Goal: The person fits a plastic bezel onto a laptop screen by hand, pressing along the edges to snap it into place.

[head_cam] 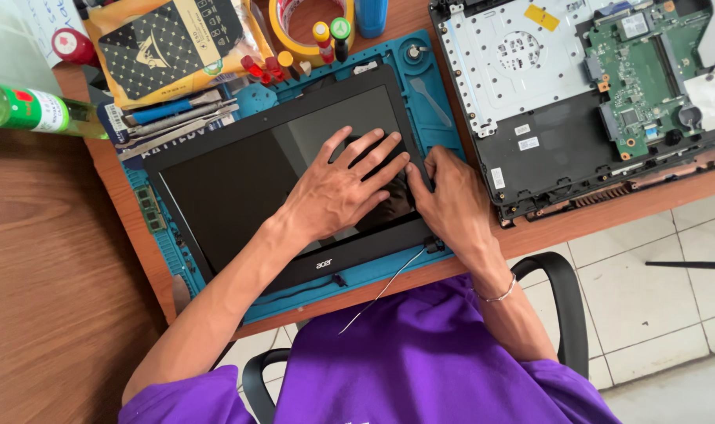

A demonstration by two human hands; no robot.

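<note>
Pressing flat, not gripping: left hand (343, 191) spread wide w/ palm down on glass of laptop screen panel (240, 184), fingers fanned toward 1 o'clock, holding nothing. Right hand (450, 200) placed at right edge of same panel, fingertips (430, 166) curled at bezel just beside left fingertips; cannot tell if something pinched under them, underside hidden. Thin bracelet (499, 296) on right wrist.

Panel lying face up, slightly tilted, on blue work mat (432, 110) at centre of wooden table (51, 259). Lower right corner of glass covered by both hands, so state of bezel there hard to make out. Thin grey cable (389, 286) leaving panel hinge corner toward 6 o'clock, end lost over purple shirt (420, 361).

At 2 o'clock: opened laptop base (522, 86) w/ green circuit board (640, 71), cut off by top and right frame edge. At 11 o'clock: yellow-black pouch (169, 47) over metal pry tools (177, 118), partly hidden. At 12 o'clock: yellow tape roll (291, 35), cut off at top; small coloured-cap bottles (330, 39) near. At 9–10 o'clock: green bottle (28, 106), left part out of frame. Black chair armrest (565, 306) at 5 o'clock.
</note>
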